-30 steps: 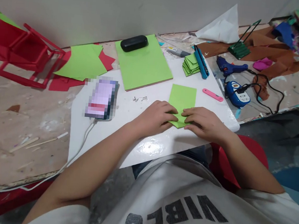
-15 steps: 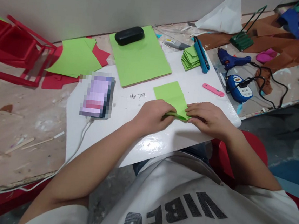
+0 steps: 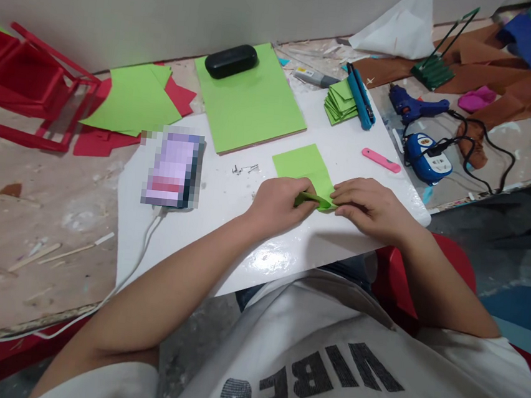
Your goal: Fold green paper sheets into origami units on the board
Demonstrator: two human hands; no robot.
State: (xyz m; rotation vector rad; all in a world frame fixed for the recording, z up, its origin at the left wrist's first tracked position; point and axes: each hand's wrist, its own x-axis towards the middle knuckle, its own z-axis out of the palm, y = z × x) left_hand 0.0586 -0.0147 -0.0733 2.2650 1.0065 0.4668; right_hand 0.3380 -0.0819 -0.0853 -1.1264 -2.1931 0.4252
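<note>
Green paper sheet (image 3: 302,164) lies on the white board (image 3: 226,220), near its front edge and right of centre. Its far part is flat on the board; its near edge is lifted and curled into a fold.

Left hand (image 3: 277,203): fingers curled in, thumb and fingertips pinching the left end of the raised fold.
Right hand (image 3: 370,206): fingers close together, fingertips pressed on the right end of the same fold. The two hands nearly meet over the paper's near edge.

Surroundings:
- Loose staples (image 3: 244,169) on the board, just left of the sheet.
- Phone (image 3: 172,168), screen blurred, further left, cable running off the near edge.
- Green pad (image 3: 249,100) behind the sheet, with a black case (image 3: 230,60) on its far corner.
- Stack of folded green pieces (image 3: 339,103) at the board's far right, a blue tool (image 3: 361,105) touching it.
- Pink cutter (image 3: 380,160) right of the sheet, apart from it.
- Blue glue gun (image 3: 415,105) and a blue socket block (image 3: 426,158) past the board's right edge, on the worktop.
- Red miniature chair (image 3: 27,88) on its side at far left.
</note>
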